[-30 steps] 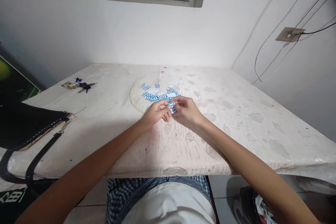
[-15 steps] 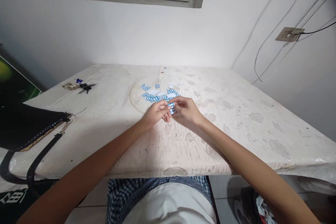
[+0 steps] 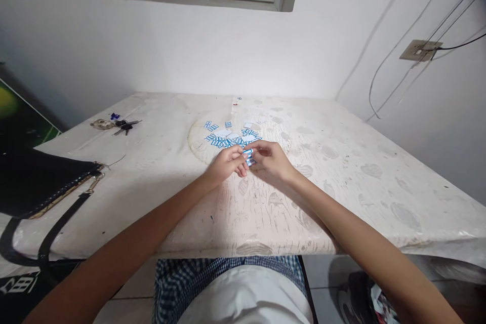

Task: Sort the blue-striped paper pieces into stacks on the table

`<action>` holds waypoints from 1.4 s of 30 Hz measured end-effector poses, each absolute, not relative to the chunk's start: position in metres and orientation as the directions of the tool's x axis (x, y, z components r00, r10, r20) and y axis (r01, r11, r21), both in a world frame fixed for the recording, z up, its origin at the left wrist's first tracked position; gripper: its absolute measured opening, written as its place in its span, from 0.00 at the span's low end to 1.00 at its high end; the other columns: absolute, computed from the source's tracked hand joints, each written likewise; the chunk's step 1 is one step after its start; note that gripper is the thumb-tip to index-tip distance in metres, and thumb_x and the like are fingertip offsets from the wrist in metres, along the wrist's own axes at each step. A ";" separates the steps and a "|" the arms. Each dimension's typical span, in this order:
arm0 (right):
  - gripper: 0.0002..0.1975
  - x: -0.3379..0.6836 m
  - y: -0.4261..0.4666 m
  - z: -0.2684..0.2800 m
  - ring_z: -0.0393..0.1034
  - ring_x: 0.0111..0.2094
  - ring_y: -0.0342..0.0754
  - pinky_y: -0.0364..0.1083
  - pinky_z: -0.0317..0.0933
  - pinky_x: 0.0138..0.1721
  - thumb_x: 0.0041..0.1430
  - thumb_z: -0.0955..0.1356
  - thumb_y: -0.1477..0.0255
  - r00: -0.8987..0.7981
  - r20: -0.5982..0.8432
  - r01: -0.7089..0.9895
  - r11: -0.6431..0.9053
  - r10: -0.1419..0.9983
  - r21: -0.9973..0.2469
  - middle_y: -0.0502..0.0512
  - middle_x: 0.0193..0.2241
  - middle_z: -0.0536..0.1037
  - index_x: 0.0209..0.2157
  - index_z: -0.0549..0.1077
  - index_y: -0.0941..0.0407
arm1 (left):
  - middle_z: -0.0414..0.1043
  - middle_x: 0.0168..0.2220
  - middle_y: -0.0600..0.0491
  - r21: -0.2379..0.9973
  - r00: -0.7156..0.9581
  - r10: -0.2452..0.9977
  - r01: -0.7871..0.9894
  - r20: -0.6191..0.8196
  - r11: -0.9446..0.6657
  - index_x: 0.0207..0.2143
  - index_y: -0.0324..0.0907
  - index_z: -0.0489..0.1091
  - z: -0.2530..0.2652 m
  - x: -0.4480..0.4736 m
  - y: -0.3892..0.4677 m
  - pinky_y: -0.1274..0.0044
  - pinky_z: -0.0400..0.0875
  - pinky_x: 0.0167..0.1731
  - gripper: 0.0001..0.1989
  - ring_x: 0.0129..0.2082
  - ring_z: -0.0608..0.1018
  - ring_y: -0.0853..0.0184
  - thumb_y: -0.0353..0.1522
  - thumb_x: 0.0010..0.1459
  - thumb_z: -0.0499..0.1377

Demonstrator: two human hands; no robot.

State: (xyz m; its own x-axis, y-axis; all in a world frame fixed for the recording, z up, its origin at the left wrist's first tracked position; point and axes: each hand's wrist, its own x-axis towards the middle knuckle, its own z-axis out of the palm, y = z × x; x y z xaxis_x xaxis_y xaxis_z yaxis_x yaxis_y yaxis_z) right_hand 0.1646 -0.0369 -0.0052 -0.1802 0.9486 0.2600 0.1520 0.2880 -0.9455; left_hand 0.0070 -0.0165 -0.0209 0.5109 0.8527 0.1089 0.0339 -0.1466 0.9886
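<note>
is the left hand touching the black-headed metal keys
No, the left hand holds a small blue-edged white rectangular piece, away from the keys.

Paper slips [image 3: 221,142] on table [image 3: 341,182], keys [image 3: 124,125] to their left, bag [image 3: 41,182] before keys

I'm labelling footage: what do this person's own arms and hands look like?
The left hand and right hand are bare: no gloves, rings or bracelets show. The left forearm and right forearm are uncovered, no sleeves in view. Below show a white top and blue checked cloth.
</note>
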 end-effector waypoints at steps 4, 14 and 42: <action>0.12 0.164 -0.038 -0.005 0.66 0.27 0.43 0.44 0.61 0.29 0.47 0.61 0.77 -0.179 0.265 0.192 0.297 0.948 -0.935 0.52 0.26 0.72 0.33 0.73 0.60 | 0.70 0.21 0.55 0.989 0.505 0.857 0.041 0.102 -0.142 0.28 0.39 0.60 -0.019 0.008 -0.018 0.78 0.70 0.20 0.15 0.18 0.75 0.71 0.41 0.52 0.58; 0.17 0.193 -0.025 0.004 0.66 0.30 0.46 0.47 0.60 0.34 0.53 0.63 0.72 -0.183 0.375 0.528 0.413 0.909 -0.742 0.55 0.31 0.72 0.46 0.68 0.60 | 0.71 0.20 0.55 0.992 0.388 0.915 0.008 0.113 -0.125 0.29 0.40 0.59 -0.013 0.007 -0.016 0.80 0.69 0.19 0.14 0.17 0.74 0.71 0.40 0.52 0.58; 0.11 0.204 -0.025 0.000 0.58 0.21 0.43 0.45 0.45 0.25 0.52 0.60 0.80 -0.447 0.250 0.827 0.503 0.859 -0.250 0.56 0.21 0.69 0.21 0.69 0.57 | 0.69 0.18 0.57 0.998 0.240 0.970 0.050 0.033 -0.046 0.27 0.39 0.59 -0.008 0.009 -0.015 0.80 0.67 0.17 0.08 0.14 0.71 0.73 0.34 0.52 0.56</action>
